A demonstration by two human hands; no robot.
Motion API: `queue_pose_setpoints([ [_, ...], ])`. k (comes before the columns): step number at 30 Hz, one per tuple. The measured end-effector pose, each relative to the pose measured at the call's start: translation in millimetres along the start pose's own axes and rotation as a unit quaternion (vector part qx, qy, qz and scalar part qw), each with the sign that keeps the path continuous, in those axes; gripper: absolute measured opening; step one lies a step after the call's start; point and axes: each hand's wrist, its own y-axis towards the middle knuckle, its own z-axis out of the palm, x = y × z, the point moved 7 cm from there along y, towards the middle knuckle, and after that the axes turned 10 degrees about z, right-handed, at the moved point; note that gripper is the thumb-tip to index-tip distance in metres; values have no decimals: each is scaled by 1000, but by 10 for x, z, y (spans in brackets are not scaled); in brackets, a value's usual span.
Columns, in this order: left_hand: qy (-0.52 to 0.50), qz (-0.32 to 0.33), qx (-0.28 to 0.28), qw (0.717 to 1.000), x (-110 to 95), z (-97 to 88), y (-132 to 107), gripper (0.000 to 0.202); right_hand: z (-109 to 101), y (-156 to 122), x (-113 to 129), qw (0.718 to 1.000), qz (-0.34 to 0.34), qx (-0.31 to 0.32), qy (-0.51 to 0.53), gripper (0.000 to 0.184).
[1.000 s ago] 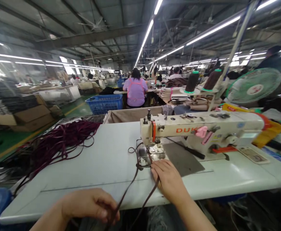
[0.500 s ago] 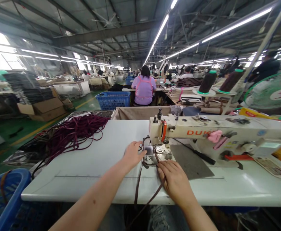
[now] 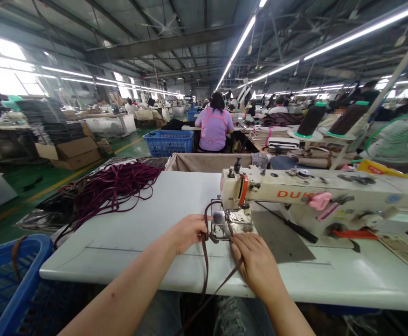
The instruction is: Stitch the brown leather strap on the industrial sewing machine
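A narrow brown strap (image 3: 205, 266) loops from behind the needle area of the sewing machine (image 3: 273, 189), down the left side and over the table's front edge. My left hand (image 3: 190, 232) pinches this strap left of the metal needle plate (image 3: 234, 229). Its other stretch runs up from below the edge, under my right hand (image 3: 252, 254), to the presser foot. The right fingers press together over the strap on the plate's front edge. The needle tip is too small to make out.
Dark purple straps (image 3: 120, 189) lie heaped on the table's left. A blue basket (image 3: 25, 261) stands at the lower left. Right of the plate lie a grey sheet (image 3: 277, 238) and a black-handled tool (image 3: 300, 229). Ahead sits a person in purple (image 3: 213, 128).
My left hand has moved slightly back toward me and closed on the strap, drawing its loop out left of the plate. My right hand stays by the plate. The view has shifted slightly.
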Motion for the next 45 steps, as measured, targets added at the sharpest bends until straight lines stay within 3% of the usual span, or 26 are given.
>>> queue_pose_setpoints([
  [2, -106, -26, 103, 989, -26, 121, -185, 58, 15, -5, -8, 1000, 5, 6, 2, 29],
  [4, -87, -56, 194, 975, -11, 179, -314, 49, 23, -9, -9, 1000, 6, 8, 2, 30],
  [5, -45, -65, 205, 976, 16, 155, -325, 49, 26, -10, -9, 1000, 8, 9, 2, 30],
  [6, -1, -66, 186, 980, 45, 98, -293, 49, 29, -10, -8, 1000, 9, 11, 2, 30],
  [10, 152, -27, -1, 988, 98, -182, 22, 42, 26, -6, -9, 1000, 12, 15, 1, 31],
  [15, 266, -5, -92, 959, 130, -203, 463, 45, 7, 5, -5, 1000, 11, 18, 2, 31],
  [20, 334, 21, -115, 935, 46, -155, 786, 43, -2, 15, 3, 1000, 7, 13, 0, 30],
  [25, 300, 16, -115, 947, -19, -190, 878, 19, 10, 10, 6, 1000, -3, 10, -7, 30],
  [29, 208, 27, -134, 968, -93, -287, 733, 17, 20, 3, -7, 1000, -1, 13, -9, 30],
  [34, 111, 70, -128, 983, -228, -344, 345, 44, 15, 3, -3, 1000, -1, 16, -2, 30],
  [38, 157, 92, -103, 978, -224, -442, 74, 38, 0, 8, 7, 1000, 3, 10, 5, 30],
  [40, 262, 100, -109, 954, -202, -551, -42, 28, 1, 10, 10, 1000, 5, 11, 4, 31],
  [42, 374, 115, -129, 911, -206, -661, -171, 21, 7, 12, 12, 1000, 7, 15, 1, 31],
  [45, 479, 135, -179, 849, -240, -768, -410, 26, 5, 14, 9, 1000, 10, 15, -2, 31],
])
